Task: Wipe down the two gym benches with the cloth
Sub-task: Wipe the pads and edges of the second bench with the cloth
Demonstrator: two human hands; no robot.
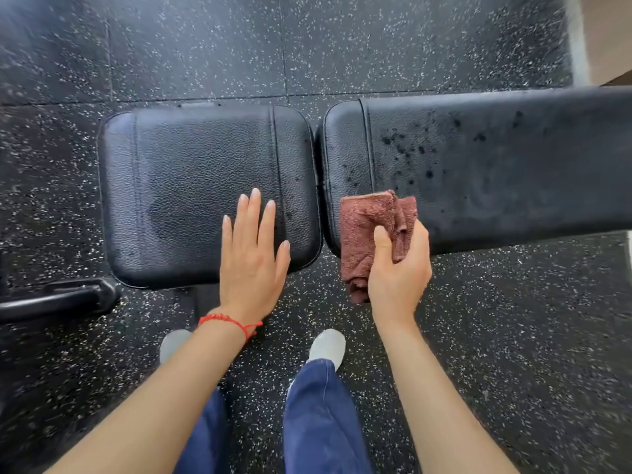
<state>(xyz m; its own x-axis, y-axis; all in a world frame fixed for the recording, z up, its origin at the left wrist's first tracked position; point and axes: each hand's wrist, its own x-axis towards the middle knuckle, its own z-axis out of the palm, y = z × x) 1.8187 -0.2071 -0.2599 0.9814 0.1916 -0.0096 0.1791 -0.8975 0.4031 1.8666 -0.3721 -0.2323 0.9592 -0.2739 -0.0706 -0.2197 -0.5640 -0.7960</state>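
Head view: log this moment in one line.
left hand: flat on seat pad | right hand: holds cloth | back pad: droplets

seat pad (191,186) L | back pad (496,172) R | cloth (369,230) on back pad
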